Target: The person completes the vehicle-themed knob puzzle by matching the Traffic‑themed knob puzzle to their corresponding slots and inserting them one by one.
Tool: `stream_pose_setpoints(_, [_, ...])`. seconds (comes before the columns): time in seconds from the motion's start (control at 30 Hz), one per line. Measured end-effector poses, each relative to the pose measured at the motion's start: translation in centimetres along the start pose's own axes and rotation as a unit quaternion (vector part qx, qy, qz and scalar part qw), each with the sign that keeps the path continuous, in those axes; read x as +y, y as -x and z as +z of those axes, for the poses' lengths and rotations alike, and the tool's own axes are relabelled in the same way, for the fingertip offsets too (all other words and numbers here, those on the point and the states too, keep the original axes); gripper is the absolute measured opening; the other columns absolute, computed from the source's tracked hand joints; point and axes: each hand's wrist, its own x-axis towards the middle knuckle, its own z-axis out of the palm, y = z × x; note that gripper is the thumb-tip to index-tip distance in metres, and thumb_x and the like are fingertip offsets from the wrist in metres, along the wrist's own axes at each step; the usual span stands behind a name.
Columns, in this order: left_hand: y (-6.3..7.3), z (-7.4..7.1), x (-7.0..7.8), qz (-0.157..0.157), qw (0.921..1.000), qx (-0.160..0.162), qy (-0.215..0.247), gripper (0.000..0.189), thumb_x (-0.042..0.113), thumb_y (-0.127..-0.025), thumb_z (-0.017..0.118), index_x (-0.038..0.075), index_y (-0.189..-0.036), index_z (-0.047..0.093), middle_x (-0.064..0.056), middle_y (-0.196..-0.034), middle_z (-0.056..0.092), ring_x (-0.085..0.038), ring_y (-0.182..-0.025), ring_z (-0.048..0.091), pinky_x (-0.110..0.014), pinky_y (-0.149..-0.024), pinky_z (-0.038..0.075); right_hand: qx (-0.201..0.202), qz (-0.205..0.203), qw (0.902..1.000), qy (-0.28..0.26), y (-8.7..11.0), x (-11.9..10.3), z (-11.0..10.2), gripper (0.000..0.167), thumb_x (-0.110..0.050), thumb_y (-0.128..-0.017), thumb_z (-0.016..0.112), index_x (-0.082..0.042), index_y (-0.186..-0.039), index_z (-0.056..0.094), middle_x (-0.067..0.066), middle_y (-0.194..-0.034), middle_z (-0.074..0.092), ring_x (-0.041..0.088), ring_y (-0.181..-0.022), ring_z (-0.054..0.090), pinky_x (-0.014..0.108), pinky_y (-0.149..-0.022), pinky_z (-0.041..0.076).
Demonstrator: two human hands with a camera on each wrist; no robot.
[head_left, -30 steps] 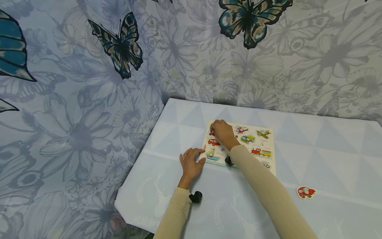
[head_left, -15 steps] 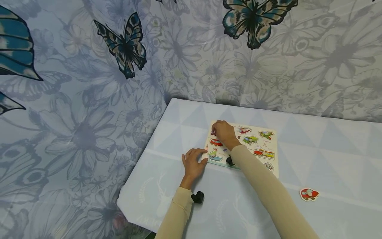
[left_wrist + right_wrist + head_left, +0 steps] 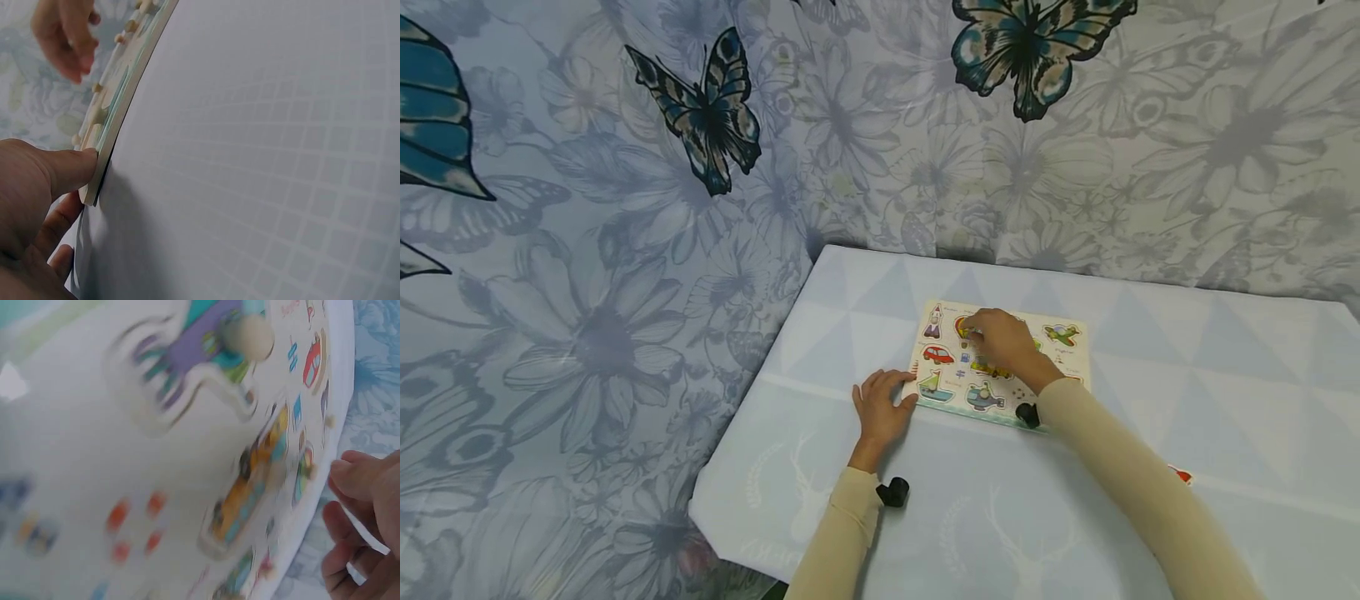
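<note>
A wooden peg puzzle board [image 3: 958,390] with vehicle pieces lies on the table. At its near left corner my left hand [image 3: 880,412] pinches the board; the left wrist view shows the thumb against its edge [image 3: 128,94]. Over the upper part hovers my right hand [image 3: 1003,340], fingers loosely bent and holding nothing. Its fingertips are near the hot-air balloon piece [image 3: 961,327]; the right wrist view shows a gap between hand and board. The rocket [image 3: 933,323], red car [image 3: 937,355] and sailboat [image 3: 935,387] sit in place. My right hand and arm hide other pieces.
A loose red piece [image 3: 1181,474] lies right of the board, mostly hidden by my right sleeve [image 3: 1142,483]. The pale patterned tablecloth [image 3: 820,417] covers the table. Butterfly-print fabric [image 3: 895,125] hangs behind it. Black camera mounts [image 3: 892,492] sit at my wrists.
My right hand has let go of the rocket at the upper left and moved right, towards the balloon. Its sleeve now covers most of the loose red piece. My left hand stays put.
</note>
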Motion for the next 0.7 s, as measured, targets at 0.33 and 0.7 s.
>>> stream_pose_setpoints(0.33, [-0.1,-0.1,0.5,-0.008,0.9999,-0.005,0.014,0.027,0.009,-0.085,0.076,0.011,-0.112,0.072,-0.010,-0.126,0.069,-0.040,-0.136,0.044,-0.075,-0.113,0.006,-0.020,-0.021,0.9995,0.010,8.0,3.1,-5.6,0.027,-0.016,-0.093,0.070,-0.008,-0.119,0.071,0.012,-0.120,0.071,0.032,-0.103,0.068,0.048,-0.079,0.057])
stream_pose_setpoints(0.7, [-0.1,0.3,0.5,-0.015,0.9998,-0.009,0.011,0.027,0.011,-0.085,0.076,0.013,-0.112,0.073,-0.009,-0.127,0.068,-0.039,-0.136,0.045,-0.074,-0.113,0.007,-0.048,0.020,0.9985,0.020,15.8,7.0,-8.2,0.027,-0.014,-0.088,0.074,-0.007,-0.113,0.071,0.009,-0.108,0.073,0.021,-0.084,0.064,0.033,-0.061,0.050])
